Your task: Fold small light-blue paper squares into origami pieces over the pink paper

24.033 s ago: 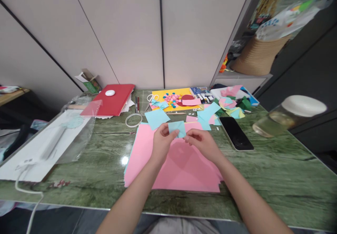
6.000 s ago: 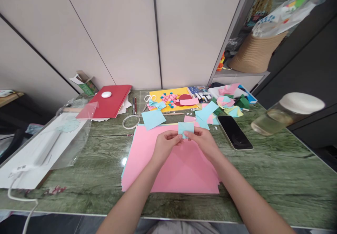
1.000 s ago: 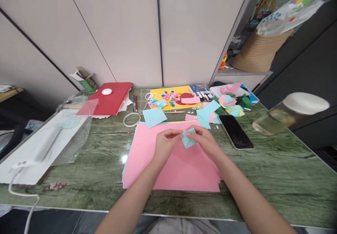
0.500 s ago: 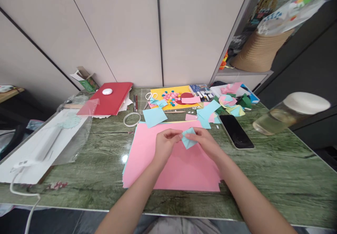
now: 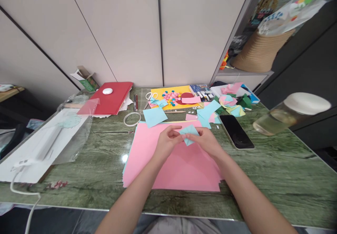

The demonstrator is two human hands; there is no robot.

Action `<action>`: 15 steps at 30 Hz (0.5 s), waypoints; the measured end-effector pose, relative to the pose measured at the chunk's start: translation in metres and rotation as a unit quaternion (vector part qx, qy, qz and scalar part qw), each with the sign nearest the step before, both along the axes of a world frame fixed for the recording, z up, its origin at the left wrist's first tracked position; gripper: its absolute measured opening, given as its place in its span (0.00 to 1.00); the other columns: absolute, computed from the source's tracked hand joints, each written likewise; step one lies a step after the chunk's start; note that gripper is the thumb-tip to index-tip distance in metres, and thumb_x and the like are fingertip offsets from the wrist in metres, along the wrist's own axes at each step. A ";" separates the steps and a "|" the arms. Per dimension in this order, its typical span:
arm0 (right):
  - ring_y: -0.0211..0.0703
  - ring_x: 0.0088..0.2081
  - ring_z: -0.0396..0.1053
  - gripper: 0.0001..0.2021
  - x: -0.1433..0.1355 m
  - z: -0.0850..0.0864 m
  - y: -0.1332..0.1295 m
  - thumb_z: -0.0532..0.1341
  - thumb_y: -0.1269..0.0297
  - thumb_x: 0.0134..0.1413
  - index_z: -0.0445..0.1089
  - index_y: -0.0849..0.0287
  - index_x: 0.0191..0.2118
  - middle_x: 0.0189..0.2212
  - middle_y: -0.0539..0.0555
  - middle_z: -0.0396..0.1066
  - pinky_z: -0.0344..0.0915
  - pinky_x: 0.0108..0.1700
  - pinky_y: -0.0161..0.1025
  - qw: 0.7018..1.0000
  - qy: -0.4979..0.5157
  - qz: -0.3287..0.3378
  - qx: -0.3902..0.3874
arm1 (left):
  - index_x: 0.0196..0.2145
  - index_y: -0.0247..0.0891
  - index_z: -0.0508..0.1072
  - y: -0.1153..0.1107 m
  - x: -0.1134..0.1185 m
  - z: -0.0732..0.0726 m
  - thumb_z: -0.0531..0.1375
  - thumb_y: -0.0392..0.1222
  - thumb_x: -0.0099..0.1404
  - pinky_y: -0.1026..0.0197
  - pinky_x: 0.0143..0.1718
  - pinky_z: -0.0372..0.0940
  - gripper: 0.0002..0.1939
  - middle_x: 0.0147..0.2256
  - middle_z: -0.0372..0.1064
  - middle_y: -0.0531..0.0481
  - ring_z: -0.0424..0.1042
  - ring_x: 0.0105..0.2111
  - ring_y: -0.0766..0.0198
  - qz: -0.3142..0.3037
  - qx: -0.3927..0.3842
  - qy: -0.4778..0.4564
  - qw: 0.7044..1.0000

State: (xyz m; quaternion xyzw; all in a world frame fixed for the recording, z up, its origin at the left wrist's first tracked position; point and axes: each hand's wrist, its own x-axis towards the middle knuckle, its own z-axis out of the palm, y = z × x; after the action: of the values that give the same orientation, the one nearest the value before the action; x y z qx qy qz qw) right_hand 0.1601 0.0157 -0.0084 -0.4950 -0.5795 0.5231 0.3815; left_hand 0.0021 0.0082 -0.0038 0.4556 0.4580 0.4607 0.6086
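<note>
A small folded piece of light blue paper [image 5: 190,131], roughly diamond-shaped with creases, is held up over a stack of pink paper [image 5: 179,171]. My right hand [image 5: 207,139] pinches its right side, the thumb lying across the front. At the paper's left corner, the thumb of my left hand [image 5: 167,140] presses in while the index finger curves above it. Fingers behind the paper are hidden. Just beyond the stack lies a flat light blue sheet [image 5: 154,117], with folded blue pieces [image 5: 161,103] behind it.
Scissors [image 5: 152,95], a roll of tape [image 5: 132,119] and a pencil [image 5: 176,112] lie behind the stack. A yellow sheet [image 5: 158,91] bears small coloured balls. To the right are a phone [image 5: 237,132] and a lidded drink container [image 5: 273,120]; a red folder [image 5: 113,99] is at left.
The folded blue paper has tilted and shifted slightly. My left index finger has lifted off its corner, leaving the thumb there. My right hand keeps its hold.
</note>
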 end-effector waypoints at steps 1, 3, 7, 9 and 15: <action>0.39 0.25 0.66 0.11 0.000 0.000 0.000 0.61 0.58 0.43 0.72 0.63 0.24 0.21 0.51 0.72 0.60 0.29 0.35 1.000 -0.002 0.003 0.001 | 0.37 0.34 0.71 0.000 0.000 0.000 0.65 0.39 0.47 0.64 0.29 0.62 0.17 0.20 0.65 0.55 0.68 0.23 0.67 -0.006 -0.005 0.000 1.000; 0.41 0.25 0.67 0.11 0.000 0.001 0.001 0.61 0.58 0.43 0.72 0.62 0.24 0.22 0.52 0.72 0.60 0.30 0.36 1.000 -0.007 0.005 0.002 | 0.36 0.34 0.71 0.000 0.001 -0.001 0.65 0.39 0.46 0.64 0.29 0.62 0.17 0.20 0.65 0.55 0.67 0.23 0.68 -0.010 -0.005 -0.008 1.000; 0.40 0.25 0.66 0.10 -0.002 0.000 0.000 0.61 0.59 0.43 0.71 0.62 0.24 0.21 0.51 0.72 0.60 0.29 0.35 1.000 -0.022 -0.005 0.009 | 0.35 0.33 0.71 0.001 0.001 -0.006 0.65 0.38 0.46 0.63 0.30 0.63 0.16 0.21 0.65 0.55 0.66 0.24 0.68 -0.001 0.008 -0.024 1.000; 0.39 0.24 0.65 0.10 -0.003 0.000 -0.001 0.61 0.59 0.43 0.71 0.62 0.23 0.20 0.50 0.70 0.58 0.28 0.35 0.999 -0.028 -0.010 0.023 | 0.34 0.33 0.72 0.001 0.000 -0.007 0.64 0.37 0.46 0.64 0.29 0.62 0.15 0.21 0.64 0.55 0.66 0.24 0.69 0.006 0.011 -0.017 1.000; 0.37 0.24 0.61 0.11 -0.002 -0.002 -0.001 0.62 0.58 0.43 0.70 0.62 0.25 0.21 0.48 0.67 0.57 0.29 0.34 0.999 0.032 -0.008 0.012 | 0.34 0.35 0.71 0.000 0.001 -0.005 0.63 0.38 0.47 0.64 0.30 0.62 0.13 0.21 0.63 0.56 0.65 0.24 0.69 -0.002 0.020 -0.023 1.000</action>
State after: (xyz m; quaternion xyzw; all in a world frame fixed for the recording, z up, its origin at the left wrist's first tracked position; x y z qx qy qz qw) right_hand 0.1577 0.0144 -0.0103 -0.4783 -0.5690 0.5287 0.4098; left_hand 0.0028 0.0084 -0.0093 0.4583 0.4337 0.4790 0.6103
